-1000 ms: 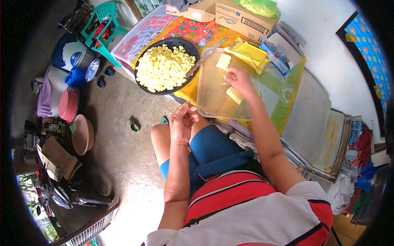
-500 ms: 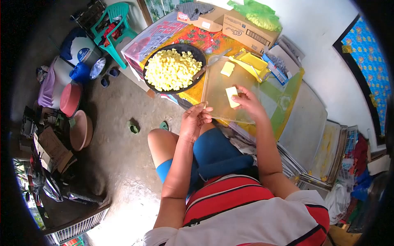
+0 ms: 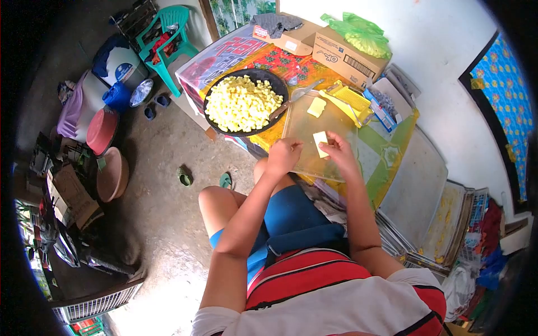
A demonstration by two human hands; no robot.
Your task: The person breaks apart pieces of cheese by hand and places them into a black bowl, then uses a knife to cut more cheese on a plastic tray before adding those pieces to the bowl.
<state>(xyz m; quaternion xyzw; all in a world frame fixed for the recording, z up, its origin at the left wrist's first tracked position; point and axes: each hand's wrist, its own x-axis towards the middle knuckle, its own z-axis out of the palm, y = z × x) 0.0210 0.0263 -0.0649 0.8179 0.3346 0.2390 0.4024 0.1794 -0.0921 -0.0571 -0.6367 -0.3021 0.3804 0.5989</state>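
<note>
My right hand grips a pale yellow rectangular block between thumb and fingers, above the front of a translucent cutting board. Close by on the left, at the board's near corner, is my left hand. Its fingers are pinched together; anything between them is hidden. A second pale yellow piece lies flat on the board, farther back. Beside the board stands a round black tray heaped with pale yellow cubes. A knife rests across the gap, its brown handle on the tray's rim.
Behind the board are a yellow slicer-like plastic tool, a blue-and-white box and a cardboard box under a green plastic bag. Basins and a green chair stand on the left. Metal trays lean at right.
My left hand has turned over, knuckles up, and risen slightly over the board's corner. My right hand still holds the block, now tilted more upright. The whole view has shifted slightly.
</note>
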